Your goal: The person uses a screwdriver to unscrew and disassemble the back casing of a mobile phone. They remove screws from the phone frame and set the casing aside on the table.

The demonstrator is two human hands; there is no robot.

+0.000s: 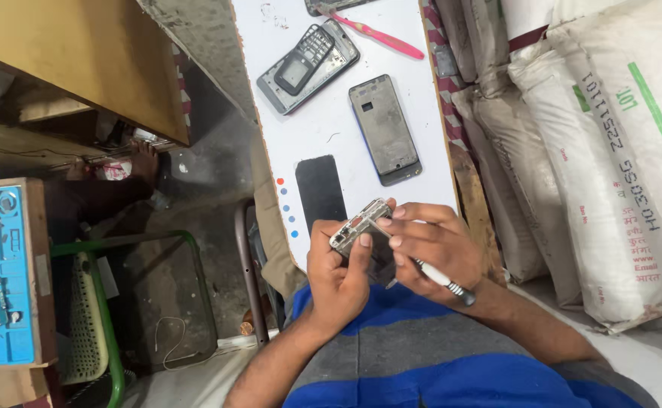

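At lower centre the left hand [338,268] is gripping a stripped phone frame [363,225], its long axis tilting toward upper right, while the right hand [433,253], closed around a screwdriver [440,279], is touching its right end, above which a dark phone panel [320,191] is lying on the white tabletop [331,128].

my head view: bright, even daylight on the white board [346,128], soft shadows beneath, darker floor at left, edges slightly stretched, focus sharp.

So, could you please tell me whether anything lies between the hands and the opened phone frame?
Nothing visible does. The left hand and right hand both already grip the phone frame directly; the right also holds a screwdriver against the palm.
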